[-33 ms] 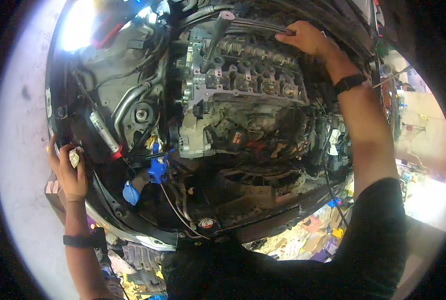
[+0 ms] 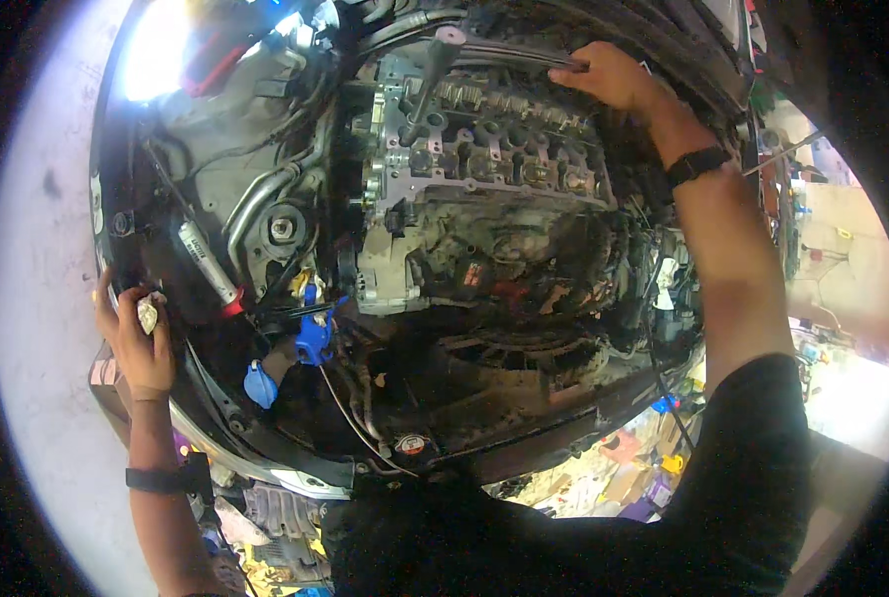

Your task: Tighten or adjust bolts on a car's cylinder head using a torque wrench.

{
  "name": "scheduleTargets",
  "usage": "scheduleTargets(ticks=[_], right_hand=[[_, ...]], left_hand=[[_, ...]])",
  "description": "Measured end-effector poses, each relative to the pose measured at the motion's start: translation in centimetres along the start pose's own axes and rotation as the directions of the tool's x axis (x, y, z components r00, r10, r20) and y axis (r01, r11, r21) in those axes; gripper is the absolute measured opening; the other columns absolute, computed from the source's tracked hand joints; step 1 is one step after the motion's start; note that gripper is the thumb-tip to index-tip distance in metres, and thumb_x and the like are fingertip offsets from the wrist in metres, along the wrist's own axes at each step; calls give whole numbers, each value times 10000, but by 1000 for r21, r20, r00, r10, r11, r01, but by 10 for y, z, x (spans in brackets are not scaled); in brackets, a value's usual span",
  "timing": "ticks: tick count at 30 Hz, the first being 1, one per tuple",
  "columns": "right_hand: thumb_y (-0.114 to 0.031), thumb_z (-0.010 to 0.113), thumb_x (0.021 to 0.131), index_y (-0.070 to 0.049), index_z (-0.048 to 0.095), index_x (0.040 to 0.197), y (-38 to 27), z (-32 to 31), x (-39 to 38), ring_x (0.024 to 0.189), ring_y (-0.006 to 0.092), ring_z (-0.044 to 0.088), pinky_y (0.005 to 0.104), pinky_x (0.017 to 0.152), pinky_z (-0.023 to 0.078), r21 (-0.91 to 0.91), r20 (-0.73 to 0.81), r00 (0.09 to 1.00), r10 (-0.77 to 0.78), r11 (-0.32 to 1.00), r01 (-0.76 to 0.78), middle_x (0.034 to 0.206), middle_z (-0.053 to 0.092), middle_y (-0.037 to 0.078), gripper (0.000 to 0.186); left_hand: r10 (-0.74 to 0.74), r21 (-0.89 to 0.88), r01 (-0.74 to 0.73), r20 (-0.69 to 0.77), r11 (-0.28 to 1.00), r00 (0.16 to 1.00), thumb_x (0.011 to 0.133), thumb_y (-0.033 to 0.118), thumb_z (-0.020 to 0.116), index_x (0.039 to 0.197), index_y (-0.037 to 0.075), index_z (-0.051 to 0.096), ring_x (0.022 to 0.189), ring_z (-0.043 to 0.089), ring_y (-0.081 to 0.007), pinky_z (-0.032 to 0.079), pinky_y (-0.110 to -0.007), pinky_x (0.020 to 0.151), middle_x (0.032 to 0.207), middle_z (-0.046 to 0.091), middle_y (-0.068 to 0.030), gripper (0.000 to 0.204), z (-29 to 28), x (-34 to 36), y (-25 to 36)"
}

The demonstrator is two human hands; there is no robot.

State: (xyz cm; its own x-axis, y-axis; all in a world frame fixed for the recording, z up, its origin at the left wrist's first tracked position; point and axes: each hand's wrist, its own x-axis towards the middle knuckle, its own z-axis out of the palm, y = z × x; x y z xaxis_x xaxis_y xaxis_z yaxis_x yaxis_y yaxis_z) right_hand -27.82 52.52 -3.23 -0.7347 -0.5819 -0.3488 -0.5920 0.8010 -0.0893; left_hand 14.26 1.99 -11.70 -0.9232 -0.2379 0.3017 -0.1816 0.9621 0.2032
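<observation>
My right hand [image 2: 612, 77] is closed around the far end of a long-handled socket wrench [image 2: 516, 51]. From the wrench's round head [image 2: 450, 36] a straight extension [image 2: 428, 88] runs down at a slant to a bolt opening in the cylinder head [image 2: 472, 185]. Whether a socket sits on a bolt down there is hidden. On the left, my left hand [image 2: 138, 343] rests at the fender edge, its fingers curled around a small crumpled whitish wad [image 2: 147, 315], possibly a rag. The uncovered cylinder head shows rows of round bores.
A white tube with a red tip [image 2: 209, 267] lies left of the engine. Near it are a blue trigger-like part [image 2: 314, 336] and a blue cap [image 2: 260, 384]. Hoses and metal pipes [image 2: 257, 204] run along the left side. A bright lamp [image 2: 156, 50] shines at the far left.
</observation>
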Motion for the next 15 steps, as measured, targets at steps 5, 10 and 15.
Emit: scheduleTargets(ticks=[5, 10, 15], right_hand=[[-626, 579, 873, -28, 709, 924, 3, 8, 10, 729, 353, 657, 444, 715, 517, -71, 52, 999, 1, 997, 3, 758, 663, 197, 614], [-530, 644, 879, -5, 663, 807, -1, 19, 27, 630, 306, 586, 437, 608, 453, -111, -85, 992, -88, 991, 78, 667, 593, 173, 530], [-553, 614, 885, -8, 682, 866, 2, 30, 12, 734, 391, 630, 471, 682, 480, -100, -59, 998, 9, 995, -15, 762, 638, 229, 550]], left_hand=[[7, 12, -7, 17, 1000, 1000, 858, 149, 619, 1087, 27, 580, 1367, 315, -432, 249, -491, 1122, 1492, 349, -226, 262, 2, 0, -2], [-38, 66, 35, 46, 997, 998, 830, 195, 571, 1161, 48, 571, 1370, 312, -430, 234, -495, 1136, 1506, 319, -237, 362, 1, -5, -6], [-13, 26, 12, 34, 1000, 999, 830, 175, 591, 1155, 34, 569, 1368, 317, -427, 236, -490, 1138, 1491, 335, -243, 355, 1, -2, -2]])
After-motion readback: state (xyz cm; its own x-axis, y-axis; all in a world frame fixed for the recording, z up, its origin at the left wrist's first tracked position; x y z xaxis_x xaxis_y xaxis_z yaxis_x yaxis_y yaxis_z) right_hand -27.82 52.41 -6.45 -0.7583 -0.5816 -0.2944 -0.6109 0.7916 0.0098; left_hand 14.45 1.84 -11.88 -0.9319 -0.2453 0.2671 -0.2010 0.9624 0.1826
